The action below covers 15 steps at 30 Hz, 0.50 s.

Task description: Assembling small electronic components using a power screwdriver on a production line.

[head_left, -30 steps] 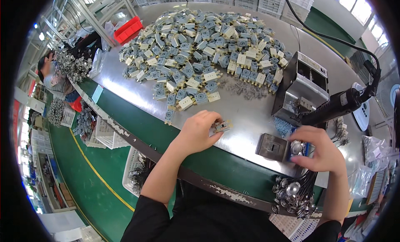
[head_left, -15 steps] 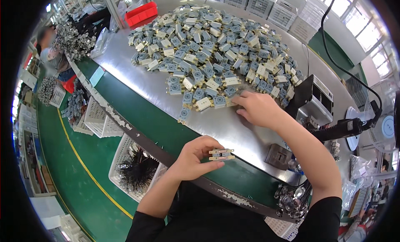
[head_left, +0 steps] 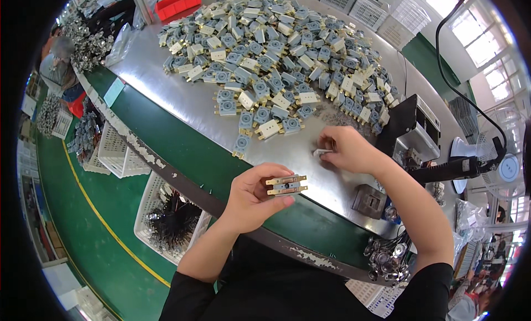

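Over the near edge of the bench, my left hand is closed on a small grey switch block with brass terminals, held between thumb and fingers. Its open side shows brass strips inside. My right hand hovers low above the steel tabletop, pinching a small whitish piece that the fingers partly cover. Beyond both hands spreads a large heap of similar grey and cream switch blocks. A few of these lie loose at the heap's near side, between my hands and the pile.
Right of my right hand stand a dark metal block and a black-and-silver machine, with a black cable hanging behind. A red bin sits at the far left. White baskets stand below the bench. Another person works at left.
My right hand has drawn back from the heap's near edge with a small whitish piece in its fingers. The left hand has risen slightly, turning the switch block's open side more into view.
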Each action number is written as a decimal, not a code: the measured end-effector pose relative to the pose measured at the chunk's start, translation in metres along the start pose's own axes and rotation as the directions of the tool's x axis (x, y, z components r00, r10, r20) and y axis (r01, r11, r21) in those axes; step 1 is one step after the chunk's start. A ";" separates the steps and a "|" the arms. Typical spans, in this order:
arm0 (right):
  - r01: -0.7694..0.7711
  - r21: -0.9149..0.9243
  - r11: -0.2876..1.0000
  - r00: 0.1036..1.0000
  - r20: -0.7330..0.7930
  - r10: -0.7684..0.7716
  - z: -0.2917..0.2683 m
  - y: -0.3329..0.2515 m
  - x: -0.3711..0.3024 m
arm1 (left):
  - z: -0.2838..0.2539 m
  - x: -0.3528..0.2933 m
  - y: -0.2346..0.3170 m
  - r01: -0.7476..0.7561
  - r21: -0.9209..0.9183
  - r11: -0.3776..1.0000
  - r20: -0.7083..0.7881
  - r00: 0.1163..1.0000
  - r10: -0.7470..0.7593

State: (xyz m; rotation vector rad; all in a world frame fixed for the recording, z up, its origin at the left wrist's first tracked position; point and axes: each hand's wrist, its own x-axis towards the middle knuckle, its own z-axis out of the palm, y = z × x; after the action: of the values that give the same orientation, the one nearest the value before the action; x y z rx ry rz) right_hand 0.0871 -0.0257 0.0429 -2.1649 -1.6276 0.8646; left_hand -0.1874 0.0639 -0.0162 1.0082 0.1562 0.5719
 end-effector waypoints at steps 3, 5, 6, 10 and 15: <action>0.080 0.075 0.994 0.993 -0.089 -0.073 -0.008 -0.017 -0.012 | 0.001 -0.002 0.003 -0.010 0.030 1.000 0.018 1.000 0.009; 0.094 0.324 0.941 0.992 -0.111 -0.061 -0.015 -0.038 -0.031 | 0.006 -0.003 0.006 -0.014 0.046 0.999 0.051 0.999 0.012; 0.114 0.553 0.825 0.990 -0.137 -0.044 -0.019 -0.049 -0.041 | 0.011 -0.002 0.009 -0.005 0.051 0.999 0.054 0.999 0.002; 0.038 0.690 0.723 0.996 -0.082 0.027 -0.039 -0.078 -0.077 | 0.032 -0.001 0.016 0.029 0.024 0.999 0.089 0.996 -0.031; 0.013 0.871 0.491 0.999 -0.029 0.024 -0.038 -0.077 -0.108 | 0.063 -0.001 0.020 0.091 -0.321 0.943 0.204 0.979 -0.025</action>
State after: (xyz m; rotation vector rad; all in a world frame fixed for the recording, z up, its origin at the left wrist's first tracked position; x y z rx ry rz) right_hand 0.0330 -0.0992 0.1466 -1.3972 -0.7965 1.2760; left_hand -0.1715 0.0240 0.0339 0.7261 -0.0843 0.4230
